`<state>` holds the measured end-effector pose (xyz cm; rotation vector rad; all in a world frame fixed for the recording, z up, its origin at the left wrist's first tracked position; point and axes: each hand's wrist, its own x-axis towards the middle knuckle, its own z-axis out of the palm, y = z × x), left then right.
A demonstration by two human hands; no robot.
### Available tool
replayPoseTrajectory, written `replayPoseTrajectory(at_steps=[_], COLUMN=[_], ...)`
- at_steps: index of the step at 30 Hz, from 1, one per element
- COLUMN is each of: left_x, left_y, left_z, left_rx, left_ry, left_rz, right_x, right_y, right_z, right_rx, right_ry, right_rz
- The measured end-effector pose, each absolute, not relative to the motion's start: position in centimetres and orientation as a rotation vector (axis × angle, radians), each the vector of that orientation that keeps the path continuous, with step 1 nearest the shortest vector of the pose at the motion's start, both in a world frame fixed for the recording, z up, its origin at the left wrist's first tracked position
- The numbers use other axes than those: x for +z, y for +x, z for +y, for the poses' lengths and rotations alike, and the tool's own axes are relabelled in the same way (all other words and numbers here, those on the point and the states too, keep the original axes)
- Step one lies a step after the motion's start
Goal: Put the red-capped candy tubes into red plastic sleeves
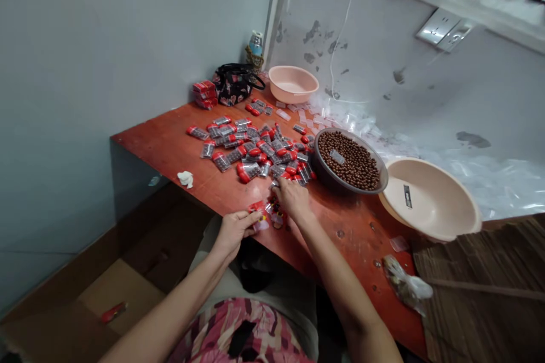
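My left hand (234, 231) is at the table's front edge. Its thumb and fingers pinch a small red printed plastic piece (258, 216), perhaps a label or packet. To its right, my right hand (294, 199) reaches over the tabletop with its fingers curled down. What those fingers hold, if anything, is hidden. Below and beside them lie small dark, yellow and red printed pieces (276, 218). Just beyond my hands spreads a pile of clear containers with red caps (255, 150), filled with dark balls. A grey bowl of brown balls (357, 161) stands right of the pile.
A cream basin (447, 204) stands on the right, and a pink basin (293, 82) at the back. Clear plastic pieces (489, 181) lie along the wall. A black patterned bag (234, 85), crumpled tissue (185, 179), tied plastic bag (406, 283) and stacked cardboard (485, 289) are around.
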<state>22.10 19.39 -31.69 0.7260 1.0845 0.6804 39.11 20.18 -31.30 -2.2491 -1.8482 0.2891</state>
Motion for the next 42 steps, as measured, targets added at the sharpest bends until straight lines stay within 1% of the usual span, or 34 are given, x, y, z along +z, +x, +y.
replayPoseTrajectory(at_steps=[2, 6, 9, 10, 13, 14, 16, 20, 25, 42], left_x=[-31.8, -31.6, -31.4, -31.4, -31.5, -31.6, -31.6, -31.6, -31.6, -31.1], left_y=[21.6, 20.7, 20.5, 20.6, 21.1, 21.4, 22.0, 23.3, 24.7, 26.3], left_z=[19.5, 20.0, 20.4, 20.5, 20.7, 20.7, 20.7, 20.2, 19.5, 18.7], left_rx=[0.704, 0.778, 0.879, 0.91, 0.978, 0.993, 1.002, 1.0, 1.01, 0.979], left_ry=[0.621, 0.367, 0.196, 0.147, 0.027, -0.002, -0.034, -0.04, -0.043, 0.026], left_rz=[1.091, 1.082, 1.06, 1.052, 1.03, 1.023, 1.005, 0.972, 0.858, 0.807], right_x=[-31.4, -31.1, -30.2, -29.9, -29.6, -29.8, -30.3, -31.5, -32.3, -32.7], right_y=[39.1, 39.4, 39.7, 39.5, 38.2, 37.4, 35.7, 33.1, 32.5, 33.0], right_z=[21.7, 22.5, 20.2, 18.9, 14.5, 13.2, 11.1, 10.0, 10.9, 11.0], right_rx=[0.272, 0.248, 0.239, 0.295, 0.643, 0.743, 0.818, 0.713, 0.612, 0.587], right_ry=[-2.292, -2.263, -2.132, -2.004, -1.608, -1.525, -1.426, -1.43, -1.478, -1.468], right_rz=[-1.956, -1.972, -1.715, -1.553, -1.055, -0.916, -0.732, -0.592, -0.588, -0.468])
